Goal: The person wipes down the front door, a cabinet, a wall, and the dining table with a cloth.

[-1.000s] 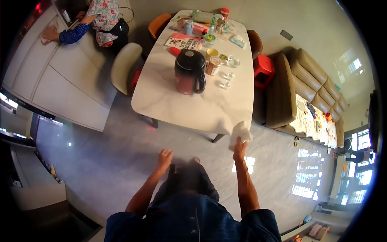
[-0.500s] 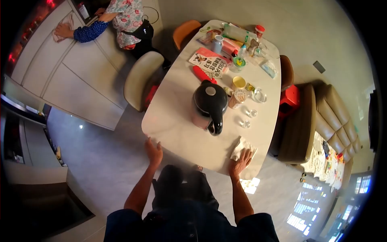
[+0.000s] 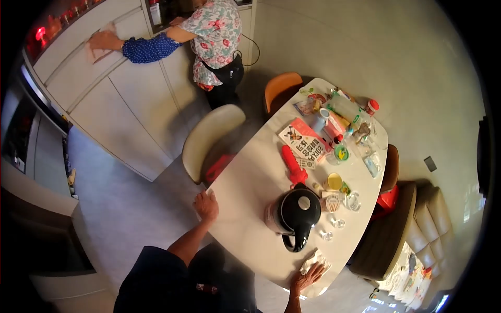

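Note:
My right hand (image 3: 308, 277) lies with fingers spread on a crumpled white cloth (image 3: 316, 261) at the near right end of the table (image 3: 250, 208). At the table's left edge rests my left hand (image 3: 206, 205), its fingers curled; whether it holds anything is hidden. A black-lidded kettle (image 3: 293, 216) stands between my hands, farther in on the tabletop. Beyond it are a red object (image 3: 293, 164), a yellow cup (image 3: 333, 181), a paper cup (image 3: 330, 203) and small clear glasses (image 3: 338, 223).
Another person (image 3: 216, 41) wipes a white cabinet (image 3: 130, 88) with a cloth at the upper left. A beige chair (image 3: 211, 136) stands by the table's left side, an orange chair (image 3: 282, 87) beyond. A brown sofa (image 3: 389, 235) is at the right.
The view has swung left and closer to the table. My right hand has come down with the cloth from the near corner onto the tabletop. My left hand has moved up to the table edge.

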Available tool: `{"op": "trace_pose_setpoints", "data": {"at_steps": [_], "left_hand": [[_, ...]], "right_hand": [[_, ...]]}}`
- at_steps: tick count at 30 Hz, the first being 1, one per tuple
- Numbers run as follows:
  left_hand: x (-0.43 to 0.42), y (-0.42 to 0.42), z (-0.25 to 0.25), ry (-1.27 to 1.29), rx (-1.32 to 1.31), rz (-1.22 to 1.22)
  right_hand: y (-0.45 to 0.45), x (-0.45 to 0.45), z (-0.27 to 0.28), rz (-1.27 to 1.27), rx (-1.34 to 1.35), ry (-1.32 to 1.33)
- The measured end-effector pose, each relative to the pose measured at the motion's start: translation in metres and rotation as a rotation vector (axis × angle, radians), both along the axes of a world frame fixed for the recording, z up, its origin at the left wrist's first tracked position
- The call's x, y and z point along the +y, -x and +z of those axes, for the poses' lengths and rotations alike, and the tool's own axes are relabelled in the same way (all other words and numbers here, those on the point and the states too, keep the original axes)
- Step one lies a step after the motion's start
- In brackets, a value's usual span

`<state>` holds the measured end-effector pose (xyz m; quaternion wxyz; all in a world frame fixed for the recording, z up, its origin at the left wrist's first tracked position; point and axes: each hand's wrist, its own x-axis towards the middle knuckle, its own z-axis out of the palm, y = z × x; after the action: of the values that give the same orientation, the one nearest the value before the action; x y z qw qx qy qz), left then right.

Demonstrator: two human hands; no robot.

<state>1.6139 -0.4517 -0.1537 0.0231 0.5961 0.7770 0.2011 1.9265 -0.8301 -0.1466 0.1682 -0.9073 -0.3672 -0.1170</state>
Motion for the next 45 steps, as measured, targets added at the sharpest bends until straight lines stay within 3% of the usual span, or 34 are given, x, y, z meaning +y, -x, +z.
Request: {"op": "trace_pose_setpoints", "data": {"at_steps": [3,25,37,40,43,45], "left_hand": [[-0.002,-0.002,0.021,0.093,0.053,-0.001],[0.005,-0.009,-0.008,0.06,0.03,0.002],[0.008,-0.008,-0.012,0.047,0.07,0.018],[0.009,-0.001,-0.034,-0.252,0.262,-0.012],[0.006,0.0,-0.038,-0.261,0.286,0.007],[0.016,-0.001,-0.094,-0.13,0.463,0.095]], "right_hand": [[0.007,0.008,0.01,-0.013,-0.001,0.024],[-0.006,0.006,-0.004,0.097,-0.123,0.012],[-0.006,0.005,-0.011,0.036,-0.112,0.073],[-0.003,0.005,-0.005,0.046,-0.101,0.029],[-0.001,0.001,-0.004,0.042,-0.092,0.039],[-0.002,-0.001,-0.006,0.056,-0.088,0.034]]}}
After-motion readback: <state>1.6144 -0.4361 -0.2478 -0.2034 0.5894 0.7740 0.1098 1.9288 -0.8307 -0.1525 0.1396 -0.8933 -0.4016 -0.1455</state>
